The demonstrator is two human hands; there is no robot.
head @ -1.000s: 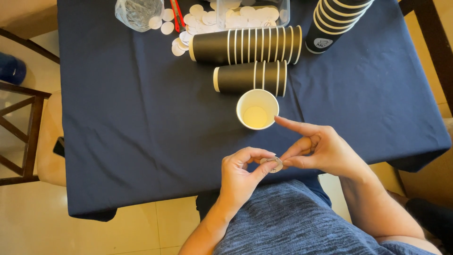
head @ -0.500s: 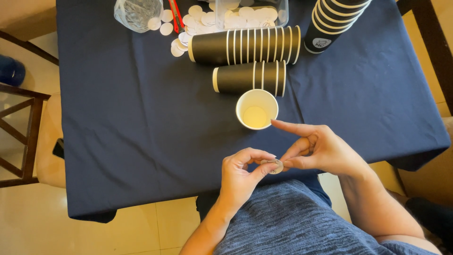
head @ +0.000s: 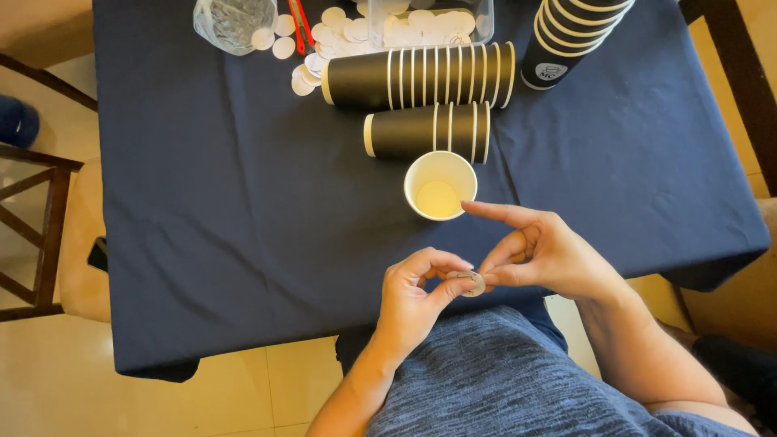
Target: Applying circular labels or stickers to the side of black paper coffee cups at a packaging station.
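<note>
Grip: left hand [head: 417, 295] and right hand [head: 546, 257] both pinch one small disc [head: 469, 282] at its edge, just off the worktop [head: 202, 202] edge, near the open cup [head: 439, 185]. Likely peeling — keep fingertips light, disc flat, right index clear.

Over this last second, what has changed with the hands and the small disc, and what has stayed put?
Very little. Both hands drifted slightly up the picture, toward the open paper cup. The left hand and right hand still pinch the small round disc between them, right index finger still stretched out near the cup's rim. Nothing was let go. The stacks of black cups lie unmoved on the dark blue tablecloth.
</note>
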